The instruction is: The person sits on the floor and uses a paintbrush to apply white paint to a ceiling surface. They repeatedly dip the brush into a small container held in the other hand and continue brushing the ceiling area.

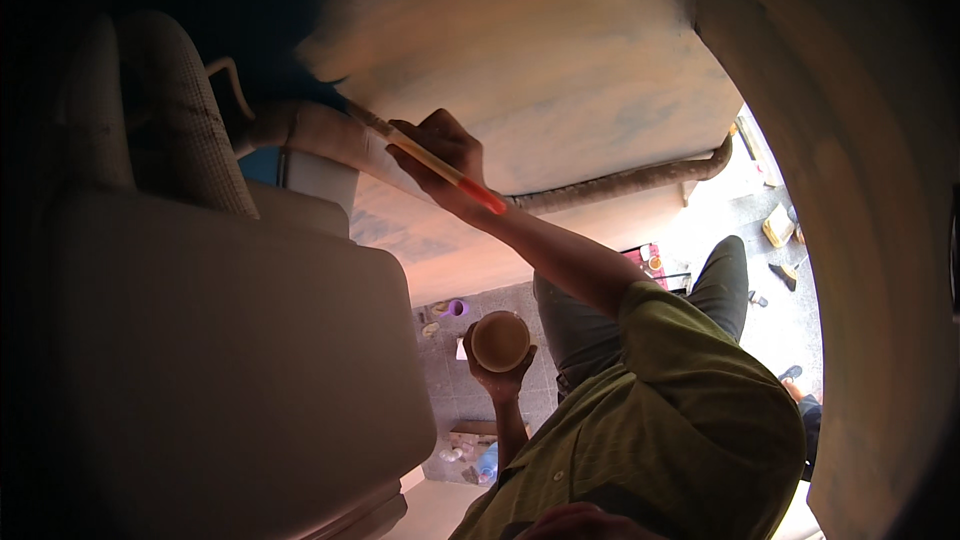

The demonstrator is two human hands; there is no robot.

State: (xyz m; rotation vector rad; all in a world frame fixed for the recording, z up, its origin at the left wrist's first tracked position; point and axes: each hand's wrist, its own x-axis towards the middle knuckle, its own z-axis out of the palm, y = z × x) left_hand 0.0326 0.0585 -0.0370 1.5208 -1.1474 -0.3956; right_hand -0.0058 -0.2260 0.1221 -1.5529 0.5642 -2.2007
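My right hand grips a long paintbrush with a wooden handle and red end, its bristles at the painted surface, where pale beige and grey patches border dark teal. Lower down, my left hand holds a round cup with light beige contents, seen from above.
A bulky pale box with corrugated hoses fills the left. A pipe runs below my right hand. A curved painted wall borders the right. The tiled floor below holds scattered items; another person's foot shows.
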